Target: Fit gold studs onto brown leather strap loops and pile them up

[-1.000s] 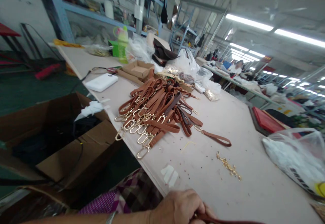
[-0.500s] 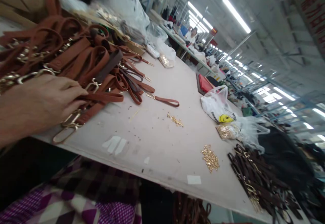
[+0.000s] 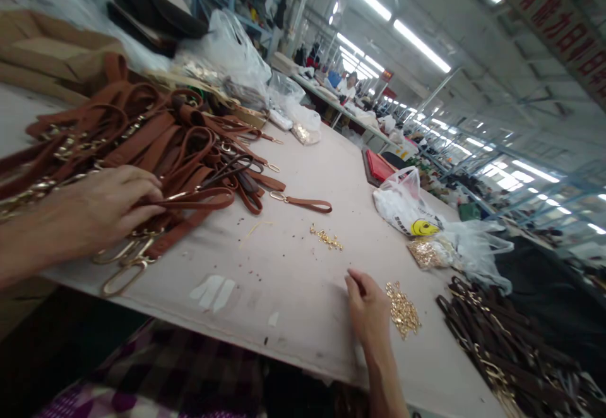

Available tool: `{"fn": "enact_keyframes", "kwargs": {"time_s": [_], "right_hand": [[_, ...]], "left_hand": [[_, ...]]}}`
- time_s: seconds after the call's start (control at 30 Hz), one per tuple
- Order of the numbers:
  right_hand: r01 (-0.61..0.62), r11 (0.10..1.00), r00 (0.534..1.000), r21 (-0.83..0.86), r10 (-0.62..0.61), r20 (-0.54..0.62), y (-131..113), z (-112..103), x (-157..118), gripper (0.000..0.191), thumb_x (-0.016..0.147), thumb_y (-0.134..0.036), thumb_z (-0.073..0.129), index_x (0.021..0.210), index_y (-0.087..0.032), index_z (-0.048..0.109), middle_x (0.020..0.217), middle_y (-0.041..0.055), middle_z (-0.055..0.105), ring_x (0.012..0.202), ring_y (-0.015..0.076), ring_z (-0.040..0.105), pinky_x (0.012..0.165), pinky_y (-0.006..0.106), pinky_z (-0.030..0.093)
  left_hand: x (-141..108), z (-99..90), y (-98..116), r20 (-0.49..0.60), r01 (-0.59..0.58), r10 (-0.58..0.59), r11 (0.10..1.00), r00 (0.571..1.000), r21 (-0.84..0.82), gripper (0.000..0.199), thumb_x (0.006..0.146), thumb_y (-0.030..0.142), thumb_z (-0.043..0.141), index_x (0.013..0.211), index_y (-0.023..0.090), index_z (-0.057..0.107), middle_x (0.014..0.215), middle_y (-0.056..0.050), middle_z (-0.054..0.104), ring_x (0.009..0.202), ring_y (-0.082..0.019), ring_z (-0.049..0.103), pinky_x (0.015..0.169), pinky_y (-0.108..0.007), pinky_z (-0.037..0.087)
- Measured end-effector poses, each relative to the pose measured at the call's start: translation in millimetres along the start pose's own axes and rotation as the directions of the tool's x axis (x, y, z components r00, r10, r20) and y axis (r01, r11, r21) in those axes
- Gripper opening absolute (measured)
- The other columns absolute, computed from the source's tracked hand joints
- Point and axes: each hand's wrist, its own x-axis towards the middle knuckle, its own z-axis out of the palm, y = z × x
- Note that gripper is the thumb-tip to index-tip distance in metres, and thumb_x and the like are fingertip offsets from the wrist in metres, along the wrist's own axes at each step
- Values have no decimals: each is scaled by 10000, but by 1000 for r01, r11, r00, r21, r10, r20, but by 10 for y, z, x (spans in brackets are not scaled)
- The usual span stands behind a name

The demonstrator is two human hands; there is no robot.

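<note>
My left hand (image 3: 111, 206) is closed at the near edge of a heap of brown leather straps (image 3: 146, 143). A looped wrist strap (image 3: 208, 201) comes out between its thumb and fingers. Below that hand, gold clasps (image 3: 125, 277) lie at the table edge. My right hand (image 3: 369, 307) is low over the table with curled fingers; whether anything is in them is hidden. Just right of it is a pile of small gold metal pieces (image 3: 402, 310). A smaller scatter of gold pieces (image 3: 326, 238) and a single brown wrist strap (image 3: 307, 204) lie farther in.
Dark brown straps (image 3: 516, 348) are heaped at the right of the table (image 3: 293, 279). A white plastic bag with a smiley (image 3: 402, 203) and a bag of gold pieces (image 3: 426, 252) stand behind. Clear bags (image 3: 241, 58) and a cardboard box (image 3: 52, 52) fill the back left. Another person sits far back.
My right hand has come into view beside the gold pile. My left hand stays at the brown heap with the wrist strap. The camera view has shifted slightly.
</note>
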Motion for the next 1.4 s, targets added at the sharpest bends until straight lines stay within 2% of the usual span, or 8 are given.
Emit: {"fn": "enact_keyframes", "kwargs": {"time_s": [0.13, 0.23, 0.43, 0.53, 0.63, 0.87, 1.03, 1.4], "right_hand": [[53, 998, 995, -38, -49, 90, -170, 369, 521, 288, 898, -341, 498, 1010, -212, 730, 987, 66, 753, 894, 217, 686, 835, 343, 495], [69, 995, 990, -72, -59, 130, -185, 517, 653, 266, 872, -338, 519, 940, -212, 744, 945, 101, 745, 851, 253, 676, 799, 370, 468], [49, 990, 982, -131, -24, 185, -108, 548, 760, 261, 855, -323, 505, 902, -211, 737, 846, 130, 735, 770, 285, 648, 734, 392, 419], [49, 988, 980, -144, -19, 200, -116, 490, 773, 216, 840, -318, 520, 826, -226, 715, 819, 101, 716, 744, 251, 630, 714, 356, 403], [26, 994, 981, -107, -5, 193, -150, 435, 732, 208, 840, -353, 517, 805, -230, 681, 847, 85, 702, 771, 238, 626, 724, 339, 404], [-123, 959, 965, 257, 55, 256, -519, 354, 300, 334, 865, -499, 517, 923, -200, 656, 755, 28, 690, 702, 201, 654, 686, 317, 497], [-299, 644, 925, 704, 12, 381, -1022, 324, -137, 249, 814, -428, 698, 893, -192, 687, 731, 6, 692, 673, 155, 639, 692, 286, 512], [-241, 663, 918, 709, -82, 389, -1225, 334, -348, 134, 852, -331, 656, 857, -210, 712, 818, 0, 709, 778, 157, 627, 749, 279, 489]], "left_hand": [[62, -248, 303, 47, 291, -288, 928, 956, -232, 402, 923, 501, 473, 982, 133, 624, 979, 54, 611, 923, -115, 550, 909, -255, 378], [92, -361, 515, 134, 452, -478, 648, 868, -612, 262, 889, 397, 596, 1022, 172, 580, 848, 58, 663, 810, -125, 597, 757, -219, 450], [42, -229, 895, 428, 482, -496, -20, 756, -876, 181, 927, 350, 590, 914, 179, 529, 769, -1, 723, 719, -133, 661, 674, -244, 532], [-64, -102, 1077, 587, 530, -456, -261, 669, -807, 176, 922, 332, 597, 941, 162, 557, 864, -51, 741, 788, -163, 691, 686, -275, 557], [-176, -9, 1237, 633, 511, -397, -376, 665, -773, 280, 852, 270, 689, 1082, 169, 564, 995, -75, 748, 915, -181, 709, 770, -276, 553], [-292, 208, 1528, 630, 569, -285, -273, 723, -776, 409, 728, 255, 776, 1091, 150, 617, 975, -57, 751, 848, -184, 720, 758, -275, 527], [-330, 291, 1702, 594, 598, -206, -51, 778, -800, 267, 813, 275, 677, 1050, 155, 646, 920, -38, 753, 806, -167, 691, 637, -233, 482], [-407, 237, 1860, 430, 442, -116, 352, 895, -825, 345, 882, 165, 522, 1193, 204, 663, 1069, -7, 756, 970, -163, 694, 862, -230, 507]]}}
